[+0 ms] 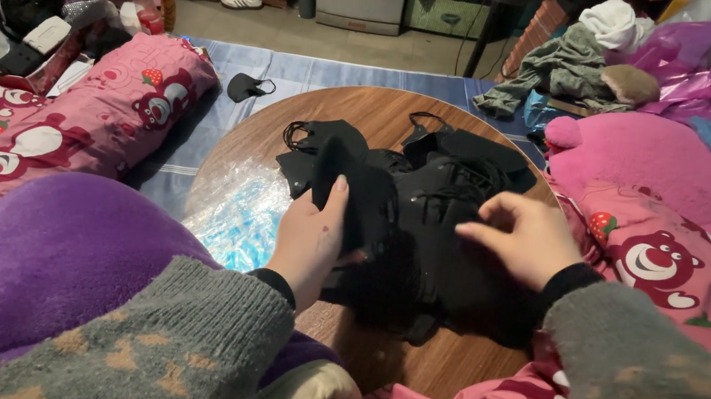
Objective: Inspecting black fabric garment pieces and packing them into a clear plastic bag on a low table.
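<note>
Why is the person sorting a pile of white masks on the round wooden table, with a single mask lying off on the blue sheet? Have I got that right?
Not quite: the masks are black, not white, as the head view shows. The rest holds: they are piled on the round wooden table, and a single mask lies off on the blue sheet.

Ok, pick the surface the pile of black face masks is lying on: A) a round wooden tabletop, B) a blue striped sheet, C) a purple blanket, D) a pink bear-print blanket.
A: the black face masks are heaped on the round wooden tabletop, with the left hand and right hand in the pile.
</note>
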